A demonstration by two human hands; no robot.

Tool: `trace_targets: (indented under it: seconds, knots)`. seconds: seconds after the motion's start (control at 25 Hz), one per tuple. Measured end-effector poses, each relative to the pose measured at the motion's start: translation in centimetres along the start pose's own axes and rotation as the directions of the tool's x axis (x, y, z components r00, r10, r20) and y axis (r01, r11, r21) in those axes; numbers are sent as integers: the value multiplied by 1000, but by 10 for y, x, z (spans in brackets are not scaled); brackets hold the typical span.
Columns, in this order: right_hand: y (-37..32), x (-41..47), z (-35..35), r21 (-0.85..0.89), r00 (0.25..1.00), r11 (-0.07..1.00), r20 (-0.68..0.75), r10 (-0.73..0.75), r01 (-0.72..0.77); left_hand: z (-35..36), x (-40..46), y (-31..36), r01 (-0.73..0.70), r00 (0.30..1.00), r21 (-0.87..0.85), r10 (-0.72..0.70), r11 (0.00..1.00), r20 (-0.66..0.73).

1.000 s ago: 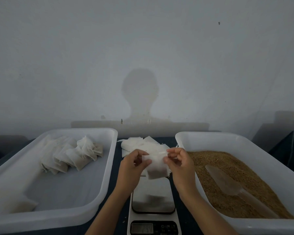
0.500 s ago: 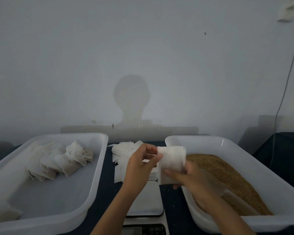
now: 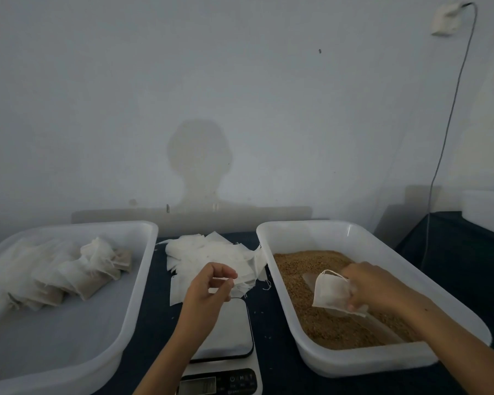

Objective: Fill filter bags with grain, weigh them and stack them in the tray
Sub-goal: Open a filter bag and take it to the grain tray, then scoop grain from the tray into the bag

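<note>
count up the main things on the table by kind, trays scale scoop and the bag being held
white trays: 2, the left tray with filled bags, the right tray with grain
scale: 1
clear scoop: 1, lying in the grain
bag held by the right hand: 1
total: 5
The loose empty bags and the filled ones overlap too much to count.

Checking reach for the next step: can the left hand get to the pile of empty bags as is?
Probably yes: the left hand hovers empty beside the pile of empty bags, with nothing between them.
</note>
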State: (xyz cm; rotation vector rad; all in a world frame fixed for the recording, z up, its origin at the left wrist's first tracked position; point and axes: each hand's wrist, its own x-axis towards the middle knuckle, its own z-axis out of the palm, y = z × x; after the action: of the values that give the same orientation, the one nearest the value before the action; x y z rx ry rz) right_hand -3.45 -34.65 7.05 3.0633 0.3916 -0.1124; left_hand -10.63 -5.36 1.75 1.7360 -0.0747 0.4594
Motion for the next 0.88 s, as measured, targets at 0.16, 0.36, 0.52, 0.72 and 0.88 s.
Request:
trace_targets:
  seconds: [0.16,0.36,0.52,0.72,0.88]
  knots:
    - [0,2,-1,9,1000,1000,4,10,-10,-2,2,-2,4,1000,18,-4,1000,10]
    - [-4,1,-2,-174,1000,985,-1,6,-6,-1,0,-6,10,1000,14,-10,1000,17]
    - [-6,0,-3,-250,999,967,7,-44,44,0,-1,-7,21,1000,19,-21,1000,22]
    - [-5,-4,-4,-282,994,958,-78,-80,55,0,-3,-8,25,999,27,-25,999,21]
    - [1,1,3,-229,996,973,-69,-56,39,-1,-3,-8,27,999,19,-28,999,24]
